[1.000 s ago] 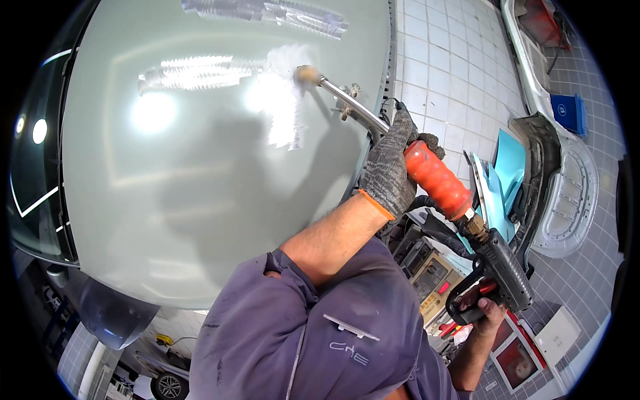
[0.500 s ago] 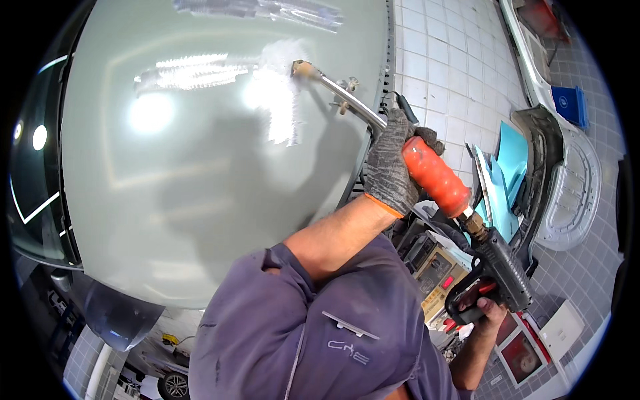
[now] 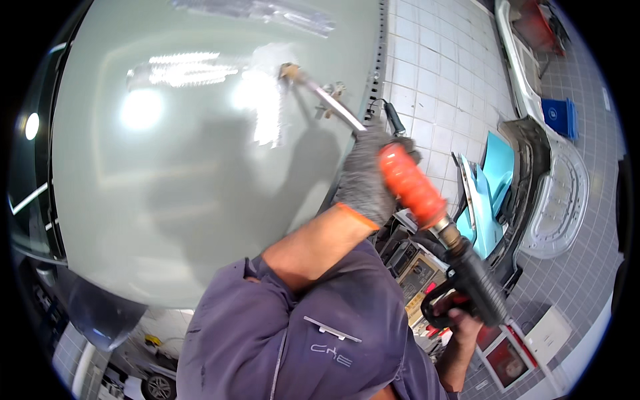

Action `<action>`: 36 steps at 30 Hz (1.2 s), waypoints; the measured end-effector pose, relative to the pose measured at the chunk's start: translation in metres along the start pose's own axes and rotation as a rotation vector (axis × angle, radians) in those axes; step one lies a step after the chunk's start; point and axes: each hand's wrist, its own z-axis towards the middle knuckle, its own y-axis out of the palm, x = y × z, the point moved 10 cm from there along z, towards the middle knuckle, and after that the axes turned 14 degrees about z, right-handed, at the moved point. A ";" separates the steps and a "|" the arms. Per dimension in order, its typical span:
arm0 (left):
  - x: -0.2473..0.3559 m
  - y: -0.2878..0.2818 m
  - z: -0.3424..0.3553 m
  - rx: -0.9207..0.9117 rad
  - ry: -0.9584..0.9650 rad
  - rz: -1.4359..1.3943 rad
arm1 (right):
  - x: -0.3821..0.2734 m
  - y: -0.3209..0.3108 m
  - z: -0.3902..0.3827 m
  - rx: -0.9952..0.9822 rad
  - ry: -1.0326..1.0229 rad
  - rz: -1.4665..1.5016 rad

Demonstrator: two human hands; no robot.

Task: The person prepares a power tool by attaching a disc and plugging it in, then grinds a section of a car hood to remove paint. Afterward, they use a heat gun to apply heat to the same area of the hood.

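Note:
My left hand, in a grey knit glove with an orange cuff, wraps the slide-hammer dent puller at the metal shaft and upper end of its red ribbed sleeve. Bare fingers of my right hand curl round its black pistol handle, near a red trigger. The puller's brownish tip meets a pale grey-green car panel, beside a shiny sanded patch. Close to the shaft, a small metal clamp sits on the panel. Glove and sleeve are blurred by motion.
Beyond the panel's edge lies a white tiled floor with a black cylindrical tool. To the right are turquoise sheets, a car body part and a blue bin. A beige machine stands behind the puller.
The whole view has shifted slightly. The puller's handle and red sleeve have swung a little left with both hands, while the tip stays by the same sanded patch.

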 end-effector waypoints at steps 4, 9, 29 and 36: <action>-0.021 -0.014 0.009 0.072 -0.056 0.196 | -0.006 -0.011 0.020 0.047 0.005 0.320; -0.014 -0.007 -0.002 -0.056 -0.150 -0.117 | -0.014 -0.020 0.016 -0.057 -0.089 0.079; 0.006 -0.013 0.022 -0.093 -0.083 -0.111 | -0.013 -0.010 0.012 0.064 -0.069 0.116; -0.008 0.009 0.000 -0.348 -0.012 -0.110 | -0.009 -0.003 -0.009 0.044 -0.015 -0.085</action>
